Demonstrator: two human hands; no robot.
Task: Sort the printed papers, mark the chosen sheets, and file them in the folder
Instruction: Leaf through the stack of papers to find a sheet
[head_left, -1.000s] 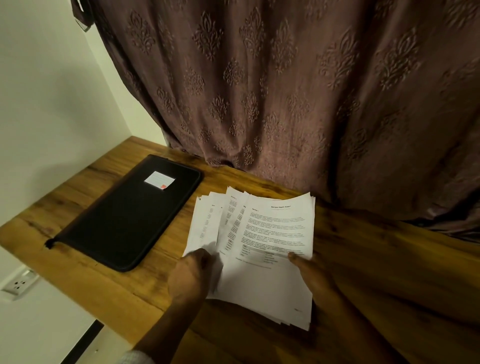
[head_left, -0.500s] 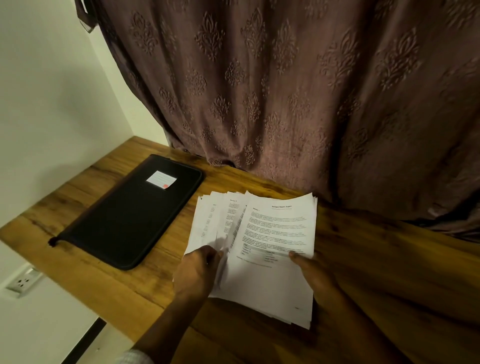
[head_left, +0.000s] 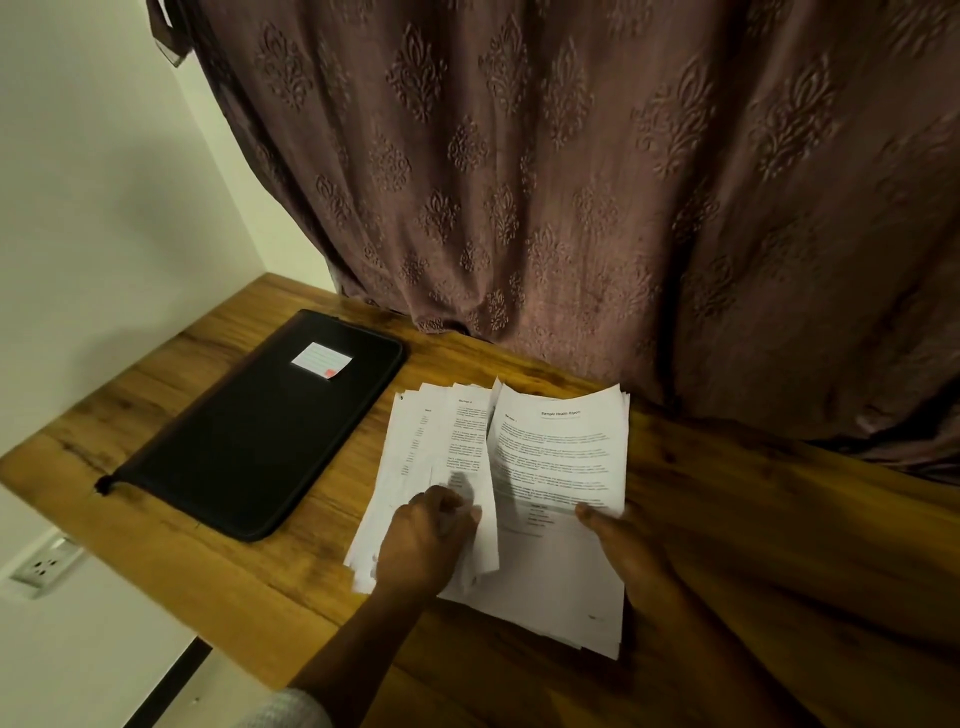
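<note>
On the printed papers (head_left: 561, 467), body text too small to read; lower sheets covered by the top one. Of the right hand (head_left: 628, 551), fingers hidden beneath the sheets. Of the left hand (head_left: 421, 545), fingertips blurred. On the folder label (head_left: 320, 359), writing illegible. The curtain (head_left: 571, 182), cut off top and right.

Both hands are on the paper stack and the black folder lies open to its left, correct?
No. The head view shows the black folder lying closed, not open, left of the paper stack. The left hand and right hand are indeed on the stack.
</note>
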